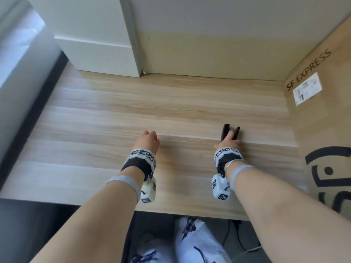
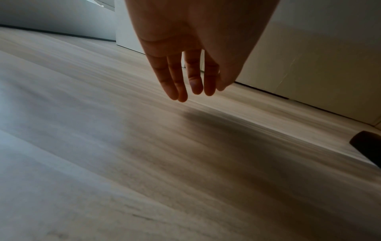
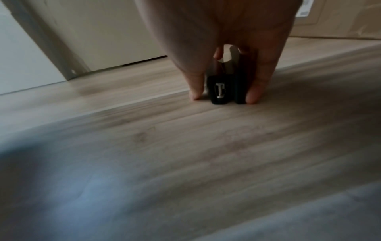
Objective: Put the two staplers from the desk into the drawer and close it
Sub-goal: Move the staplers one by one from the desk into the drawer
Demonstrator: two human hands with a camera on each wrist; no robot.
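Desk edge (image 1: 190,211) taken as landmark. Beyond it, left hand (image 1: 150,142) hovers above the desk top, fingers (image 2: 177,84) loose and straight, holding nothing. Further from the edge, to the right, right hand (image 1: 228,142) has thumb and fingers curled down around the two black staplers (image 3: 226,88), which stand side by side, touching, on the wood; fingertips reach the desk either side. Cardboard box (image 1: 326,118) stands right of them, white cabinet (image 1: 98,48) at the far back. Step: grasping both staplers. Drawer not in view, so open or shut unknown. Next: squeeze firmly so neither slips, lift together, bring back past the edge
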